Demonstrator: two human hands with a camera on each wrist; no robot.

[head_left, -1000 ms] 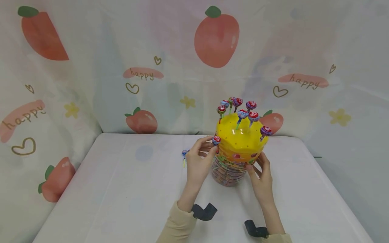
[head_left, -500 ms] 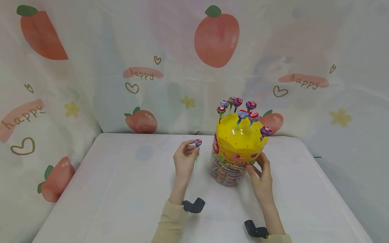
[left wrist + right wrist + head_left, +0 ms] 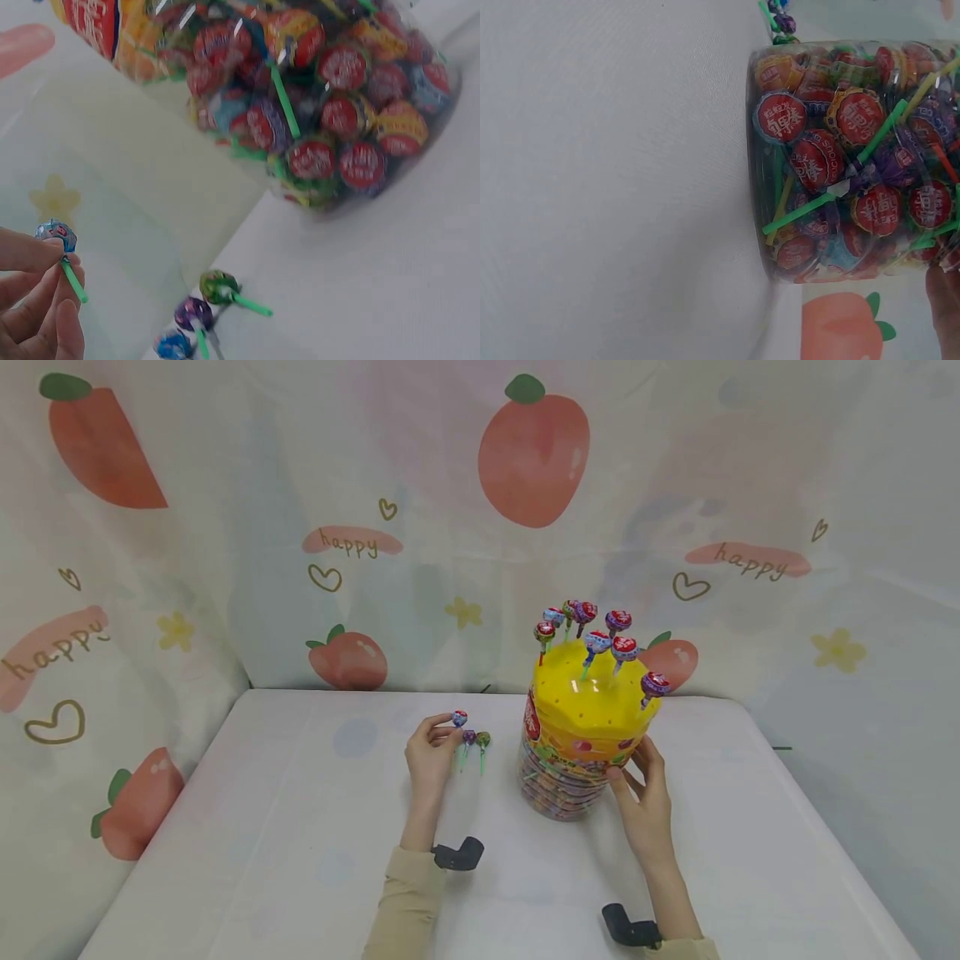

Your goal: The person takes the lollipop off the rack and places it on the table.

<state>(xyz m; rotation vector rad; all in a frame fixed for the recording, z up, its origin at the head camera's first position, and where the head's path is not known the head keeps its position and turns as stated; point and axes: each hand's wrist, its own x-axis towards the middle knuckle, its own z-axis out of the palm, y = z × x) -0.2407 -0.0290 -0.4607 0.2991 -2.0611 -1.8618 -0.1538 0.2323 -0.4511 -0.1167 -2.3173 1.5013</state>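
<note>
Peach-print cloth [image 3: 427,460] backs the white tabletop [image 3: 315,827]. The left hand [image 3: 430,763], fingers pinching a blue lollipop [image 3: 460,718], has swung from the candy jar [image 3: 573,750] across to loose lollipops [image 3: 483,740]: one more plucked, I'd say. The right hand [image 3: 643,814], fingers half-spread, grips the jar.

One jar [image 3: 581,735], with twelve lollipops [image 3: 624,649] outside it.

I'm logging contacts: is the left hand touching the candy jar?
Apart. The head view shows a plain gap of white tabletop between the left hand and the candy jar.
</note>
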